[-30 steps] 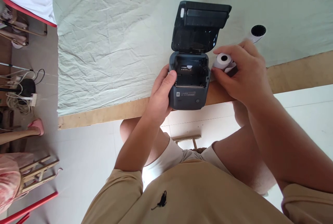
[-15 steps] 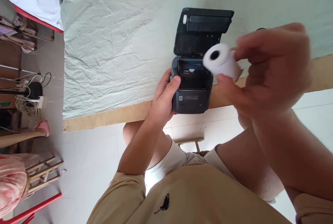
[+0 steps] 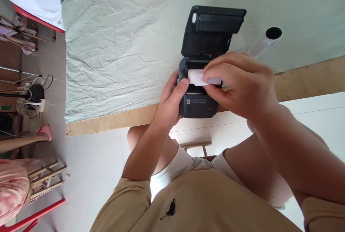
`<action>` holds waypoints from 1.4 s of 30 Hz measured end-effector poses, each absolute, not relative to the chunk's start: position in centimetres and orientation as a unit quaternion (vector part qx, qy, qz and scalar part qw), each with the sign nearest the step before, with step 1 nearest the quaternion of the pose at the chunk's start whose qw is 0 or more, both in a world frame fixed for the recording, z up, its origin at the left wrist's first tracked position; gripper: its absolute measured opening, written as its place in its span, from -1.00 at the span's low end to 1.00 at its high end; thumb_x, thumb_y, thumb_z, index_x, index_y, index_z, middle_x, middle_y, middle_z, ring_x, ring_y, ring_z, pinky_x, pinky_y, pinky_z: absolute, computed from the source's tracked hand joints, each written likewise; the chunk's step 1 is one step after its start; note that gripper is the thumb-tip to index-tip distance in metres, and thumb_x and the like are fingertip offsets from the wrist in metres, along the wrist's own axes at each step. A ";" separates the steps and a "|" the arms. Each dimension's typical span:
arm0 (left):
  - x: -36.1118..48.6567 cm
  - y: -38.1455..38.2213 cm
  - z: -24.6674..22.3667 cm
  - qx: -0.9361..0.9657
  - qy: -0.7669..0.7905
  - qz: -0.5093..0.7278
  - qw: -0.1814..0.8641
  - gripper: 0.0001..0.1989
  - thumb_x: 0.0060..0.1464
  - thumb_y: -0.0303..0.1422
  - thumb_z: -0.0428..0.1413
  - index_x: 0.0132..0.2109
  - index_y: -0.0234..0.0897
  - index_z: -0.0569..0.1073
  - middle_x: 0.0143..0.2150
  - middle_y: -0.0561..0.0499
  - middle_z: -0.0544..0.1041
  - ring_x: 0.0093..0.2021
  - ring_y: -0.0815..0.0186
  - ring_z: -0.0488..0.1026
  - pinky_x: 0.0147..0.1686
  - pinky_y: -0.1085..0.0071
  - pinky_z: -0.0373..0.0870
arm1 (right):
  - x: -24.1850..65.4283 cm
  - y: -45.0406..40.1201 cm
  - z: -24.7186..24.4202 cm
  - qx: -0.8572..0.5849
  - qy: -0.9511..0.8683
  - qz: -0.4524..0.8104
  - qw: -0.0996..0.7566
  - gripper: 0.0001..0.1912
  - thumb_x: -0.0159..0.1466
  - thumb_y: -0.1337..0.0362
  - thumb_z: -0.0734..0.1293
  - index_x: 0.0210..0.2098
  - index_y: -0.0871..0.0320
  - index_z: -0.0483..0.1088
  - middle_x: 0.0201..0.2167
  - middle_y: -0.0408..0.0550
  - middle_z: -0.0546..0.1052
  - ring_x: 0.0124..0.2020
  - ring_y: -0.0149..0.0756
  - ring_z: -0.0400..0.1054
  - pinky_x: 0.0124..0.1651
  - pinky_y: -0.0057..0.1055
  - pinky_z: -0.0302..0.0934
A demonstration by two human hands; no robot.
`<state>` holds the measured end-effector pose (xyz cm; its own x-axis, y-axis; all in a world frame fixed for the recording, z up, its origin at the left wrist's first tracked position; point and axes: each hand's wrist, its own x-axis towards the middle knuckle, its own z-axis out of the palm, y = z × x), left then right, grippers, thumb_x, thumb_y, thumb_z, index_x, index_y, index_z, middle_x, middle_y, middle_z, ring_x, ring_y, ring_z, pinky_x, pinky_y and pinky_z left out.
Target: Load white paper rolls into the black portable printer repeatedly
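A dark label printer (image 3: 198, 108) is held over the table's near edge, its lid (image 3: 212, 32) swung up. My left hand (image 3: 171, 99) wraps round the printer's left side, thumb on the rim of the paper bay. In the bay lies a white paper roll (image 3: 196, 77), set crosswise. My right hand (image 3: 239, 79) grips the roll's right part between thumb and fingers; that end is partly hidden by the fingers. Behind my right hand a white tube (image 3: 265, 43) with a dark open end rests on the cloth.
A pale green cloth (image 3: 115, 52) covers the table, with a bare wooden edge (image 3: 107, 122) in front. At the upper left another person's arm and white clothing (image 3: 40, 2) show. Cables (image 3: 27, 106), a wooden stool (image 3: 45, 181) and a pink slipper (image 3: 45, 132) are on the floor at left.
My right hand has moved left and brought the paper roll from beside the printer into its open bay, turning it crosswise. The white tube has come into view. My left hand stays on the printer.
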<state>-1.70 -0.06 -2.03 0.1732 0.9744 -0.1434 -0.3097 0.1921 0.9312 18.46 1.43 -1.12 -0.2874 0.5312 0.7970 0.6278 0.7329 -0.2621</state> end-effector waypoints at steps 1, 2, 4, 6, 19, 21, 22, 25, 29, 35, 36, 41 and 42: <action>-1.7 0.0 -2.0 0.402 0.415 0.494 0.650 -0.56 0.34 0.15 0.40 -0.01 -0.11 0.67 0.02 -0.03 0.78 0.48 -0.12 0.64 0.29 0.13 0.74 | 18.5 1.5 -1.1 -0.358 -0.802 -0.048 0.476 -0.77 0.49 0.50 0.42 -0.15 0.00 0.44 -0.14 -0.29 0.77 -0.22 -0.31 0.70 -0.15 -0.25 0.48; -1.6 -0.1 -2.0 0.403 0.414 0.495 0.648 -0.56 0.35 0.16 0.40 -0.02 -0.11 0.67 0.00 -0.03 0.78 0.47 -0.11 0.64 0.29 0.14 0.73 | 18.5 1.5 -1.2 -0.355 -0.802 -0.046 0.479 -0.77 0.50 0.48 0.43 -0.17 -0.01 0.43 -0.17 -0.32 0.77 -0.23 -0.32 0.71 -0.13 -0.25 0.48; -1.6 -0.1 -2.0 0.408 0.411 0.496 0.647 -0.56 0.38 0.16 0.37 -0.02 -0.11 0.67 -0.02 -0.03 0.77 0.44 -0.10 0.66 0.24 0.16 0.74 | 18.3 1.2 -1.2 -0.362 -0.791 -0.048 0.491 -0.76 0.51 0.47 0.44 -0.20 -0.01 0.44 -0.20 -0.35 0.77 -0.21 -0.32 0.73 -0.12 -0.24 0.46; -1.6 -0.1 -2.1 0.415 0.402 0.496 0.648 -0.56 0.41 0.16 0.34 0.00 -0.11 0.67 -0.03 -0.04 0.76 0.38 -0.08 0.69 0.10 0.21 0.76 | 17.9 0.6 -1.2 -0.371 -0.771 -0.060 0.514 -0.75 0.49 0.47 0.46 -0.22 -0.02 0.45 -0.24 -0.35 0.76 -0.20 -0.30 0.73 -0.14 -0.20 0.40; -2.2 -0.5 -2.1 0.449 0.409 0.470 0.641 -0.07 0.06 -0.06 0.60 0.51 0.04 0.47 0.28 -0.09 0.70 0.47 -0.26 0.62 0.30 -0.01 0.69 | 19.1 -0.3 -1.5 -0.439 -0.698 0.064 0.562 -0.73 0.52 0.23 0.39 0.18 -0.16 0.48 0.20 0.05 0.64 0.20 0.06 0.62 0.03 0.03 0.57; -2.4 -0.5 -2.1 0.453 0.401 0.463 0.648 -0.01 0.01 -0.07 0.63 0.53 0.03 0.46 0.30 -0.11 0.69 0.48 -0.28 0.61 0.31 -0.02 0.69 | 19.4 0.1 -1.7 -0.474 -0.695 0.123 0.526 -0.48 0.53 0.11 0.39 0.43 -0.28 0.33 0.51 0.03 0.46 0.49 0.18 0.47 0.25 0.19 0.56; -2.4 -0.5 -2.2 0.456 0.399 0.460 0.649 0.01 0.00 -0.07 0.64 0.53 0.03 0.45 0.32 -0.12 0.69 0.48 -0.29 0.61 0.31 -0.02 0.69 | 19.5 0.2 -1.8 -0.472 -0.701 0.151 0.513 -0.40 0.54 0.04 0.38 0.51 -0.35 0.23 0.59 -0.02 0.39 0.56 0.17 0.42 0.35 0.23 0.54; -2.7 -0.4 -2.4 0.468 0.396 0.459 0.643 -0.03 0.02 -0.06 0.63 0.51 0.05 0.47 0.31 -0.10 0.68 0.42 -0.24 0.65 0.25 0.02 0.71 | 19.6 0.3 -2.4 -0.445 -0.685 0.191 0.544 -0.39 0.58 -0.18 0.30 0.55 -0.45 0.18 0.52 -0.07 0.47 0.51 0.14 0.48 0.45 0.24 0.49; -2.9 -0.3 -2.8 0.478 0.401 0.454 0.636 -0.05 -0.01 -0.03 0.65 0.47 0.06 0.50 0.25 -0.07 0.69 0.28 -0.16 0.72 0.12 0.06 0.76 | 19.9 0.1 -3.4 -0.429 -0.670 0.215 0.567 -0.49 0.58 -0.27 0.32 0.44 -0.40 0.38 0.33 -0.05 0.60 0.38 0.12 0.57 0.39 0.21 0.52; -2.7 -0.3 -2.9 0.463 0.380 0.462 0.655 -0.16 0.07 0.09 0.59 0.40 0.05 0.52 0.36 -0.08 0.67 0.37 -0.20 0.69 0.19 0.02 0.78 | 20.4 0.4 -4.3 -0.436 -0.695 0.332 0.465 -0.40 0.54 -0.21 0.41 0.48 -0.26 0.37 0.34 -0.01 0.63 0.14 0.04 0.67 0.21 0.15 0.65; -2.6 -0.3 -2.8 0.450 0.384 0.458 0.664 -0.23 0.14 0.13 0.54 0.37 0.03 0.53 0.32 -0.09 0.70 0.35 -0.19 0.70 0.15 0.03 0.79 | 20.4 0.5 -4.2 -0.445 -0.689 0.352 0.450 -0.38 0.53 -0.20 0.43 0.49 -0.26 0.37 0.31 -0.03 0.64 0.05 0.00 0.68 0.12 0.10 0.68; -2.3 -0.5 -1.8 0.417 0.414 0.441 0.679 -0.45 0.29 0.07 0.47 0.28 0.01 0.58 0.10 -0.03 0.76 0.20 -0.08 0.79 -0.01 0.16 0.81 | 20.4 0.8 -3.9 -0.460 -0.677 0.393 0.418 -0.34 0.49 -0.09 0.49 0.50 -0.22 0.35 0.36 -0.05 0.61 -0.12 -0.12 0.68 -0.09 -0.05 0.70; -2.2 -0.5 -1.5 0.410 0.418 0.443 0.679 -0.49 0.31 0.04 0.46 0.26 0.01 0.60 0.08 -0.02 0.76 0.19 -0.06 0.80 -0.02 0.19 0.80 | 20.3 0.9 -4.0 -0.461 -0.683 0.382 0.418 -0.35 0.50 -0.07 0.48 0.50 -0.20 0.34 0.36 -0.03 0.61 -0.13 -0.12 0.68 -0.10 -0.06 0.70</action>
<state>-2.25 -0.52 -1.53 0.2581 0.9442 -0.2046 -0.2586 0.2715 0.9270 20.34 0.89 -3.98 -0.2242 0.9497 0.2186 0.3102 0.2822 -0.9078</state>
